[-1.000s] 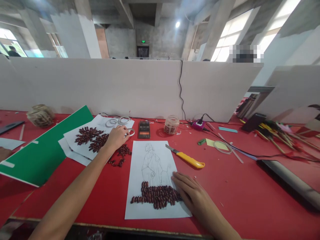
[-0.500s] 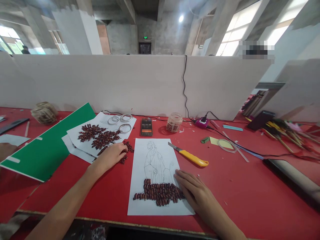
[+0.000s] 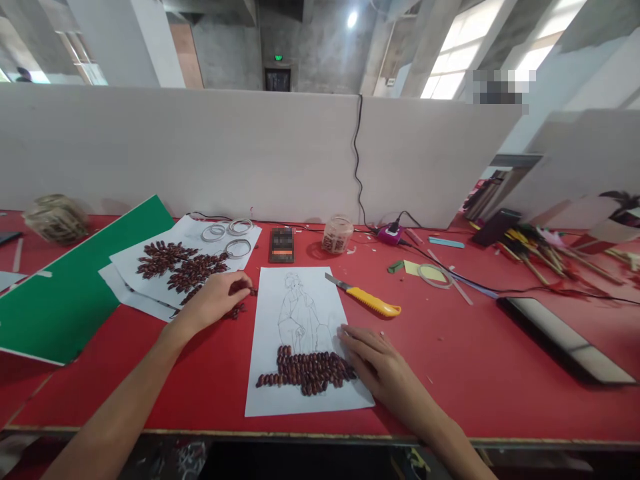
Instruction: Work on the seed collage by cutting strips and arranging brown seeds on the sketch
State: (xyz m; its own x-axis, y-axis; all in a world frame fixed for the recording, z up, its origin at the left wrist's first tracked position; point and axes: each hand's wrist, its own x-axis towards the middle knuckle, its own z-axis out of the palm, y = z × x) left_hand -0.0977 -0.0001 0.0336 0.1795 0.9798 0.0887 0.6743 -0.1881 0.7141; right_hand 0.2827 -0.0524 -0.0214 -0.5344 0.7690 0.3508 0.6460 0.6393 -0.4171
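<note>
A white sheet [image 3: 310, 300] with a pencil drawing of a robed figure lies in front of me on the red table [image 3: 475, 360]. Dark red beans [image 3: 305, 371] cover the drawing's lower part. My right hand [image 3: 373, 363] rests flat on the sheet's right edge beside the beans, fingers stretched out. My left hand [image 3: 215, 300] lies over a loose heap of beans [image 3: 236, 310] just left of the sheet, fingers curled down onto them. What they hold, if anything, is hidden.
More beans lie on white sheets [image 3: 170, 263] with several tape rings [image 3: 236, 248] at left, beside a green board [image 3: 70, 293]. A yellow utility knife [image 3: 367, 300], a small jar [image 3: 337, 233], a dark phone-like device [image 3: 281, 244] and cables lie behind. White partitions stand at the back.
My left hand drew back from the tape rings to the loose bean heap beside the drawing and curled over it. My right hand stayed on the sheet.
</note>
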